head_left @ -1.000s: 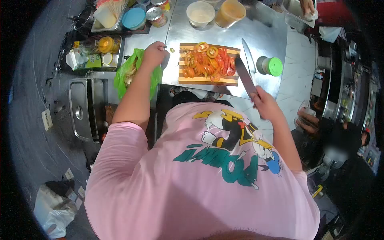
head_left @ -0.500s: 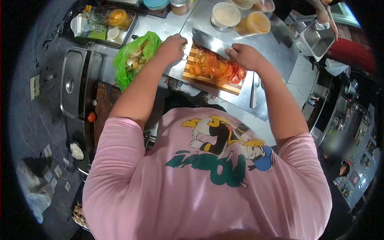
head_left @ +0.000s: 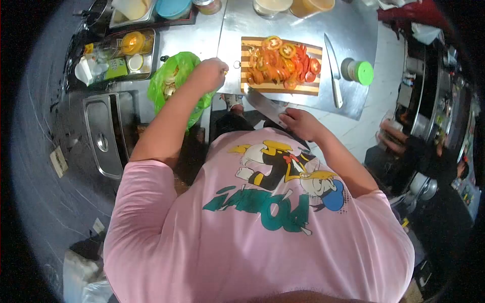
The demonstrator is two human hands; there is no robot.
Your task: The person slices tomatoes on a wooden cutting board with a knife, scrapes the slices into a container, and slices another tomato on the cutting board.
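My right hand (head_left: 302, 123) is wrapped round the handle of a cleaver (head_left: 265, 106). Its broad blade slants just off the near edge of a striped wooden cutting board (head_left: 303, 90), the tip close to the board's near left corner. Sliced tomatoes (head_left: 283, 63) lie heaped across that board, apart from the blade. My left hand (head_left: 209, 76) is closed over the right edge of a green plastic bag (head_left: 191, 63) holding food scraps. A small yellowish bit shows at its fingertips, too small to name. Between this hand and the board lies a small ring-like object (head_left: 237, 64).
Right of the board are a long knife (head_left: 332, 70) and a jar with a green lid (head_left: 364, 72). Plastic tubs (head_left: 273, 6) stand at the back. A tray of bottles and jars (head_left: 154, 60) sits left. Another person's hand (head_left: 393, 136) shows at the right.
The cleaver in my right hand has come from above the tomatoes back toward my body, off the board. My left hand stays closed near the bag. The whole view has shifted.
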